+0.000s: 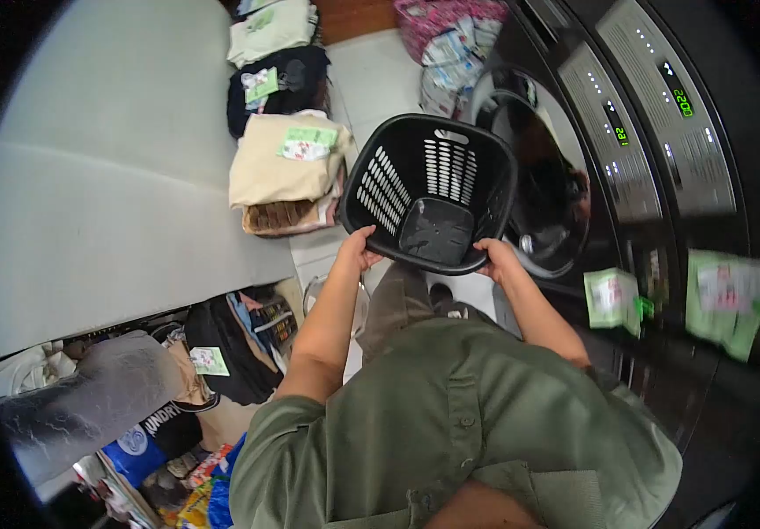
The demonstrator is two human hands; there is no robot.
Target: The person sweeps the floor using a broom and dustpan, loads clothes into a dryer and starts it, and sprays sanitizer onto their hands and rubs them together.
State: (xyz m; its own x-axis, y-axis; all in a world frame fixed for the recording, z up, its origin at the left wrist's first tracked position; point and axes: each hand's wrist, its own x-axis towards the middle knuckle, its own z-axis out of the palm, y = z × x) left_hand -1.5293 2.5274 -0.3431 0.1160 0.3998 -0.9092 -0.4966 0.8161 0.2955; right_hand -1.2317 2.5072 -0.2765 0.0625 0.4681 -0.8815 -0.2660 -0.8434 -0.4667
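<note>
A black plastic laundry basket (437,231) with slotted sides is held out in front of my body, and nothing lies inside it. My left hand (362,249) grips its near left rim, thumb over the edge. On the near right corner my right hand (496,257) is closed round the rim in the same way. The fingers under the rim are partly hidden on both sides. Just right of the basket is the round dark door (543,176) of a front-loading machine.
Folded laundry stacks (287,159) with green-and-white tags stand along the left. Black machines with lit panels (626,132) line the right; tagged slips (613,300) hang there. A pink bag (450,22) and filled plastic bags (459,62) lie ahead. More bagged laundry (230,348) sits lower left.
</note>
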